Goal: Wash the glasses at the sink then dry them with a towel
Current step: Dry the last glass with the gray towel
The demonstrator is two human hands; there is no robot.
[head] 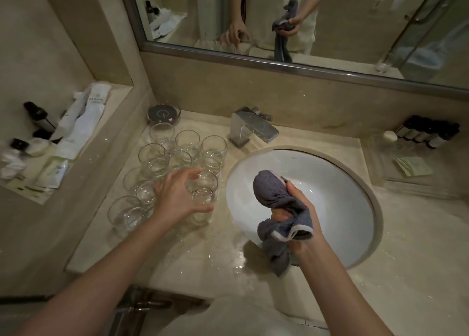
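- The left hand [177,196] reached over the cluster of glasses [177,158] on the tabletop [406,234], left of the sink [330,183].
- Its fingers [189,175] were curled round the rim of the nearest glass [203,191], with the thumb low on the glass's right side; the glass stood upright on the tabletop at the sink's left edge.
- The other glasses stood upright and close together, some touching, in rough rows running back toward a round dish [163,112] by the wall.
- The right hand [297,208] was above the sink, its fingers clamped on a grey towel [276,203].
- One end of the towel bulged up out of the fist, and the rest hung down below the wrist over the sink's front rim.
- The tap [253,127] stood behind the sink, spout pointing toward the bowl; I saw no water running from it.
- Wet patches and drops shone on the tabletop in front of the glasses and by the sink's front rim.
- A row of dark bottles [429,132] lay at the far right, with a green packet [413,165] on a clear tray just in front of them.
- On the left ledge [121,99] lay white packets [81,122] and small dark bottles.
- The mirror [355,18] behind the tap showed both hands and the towel.
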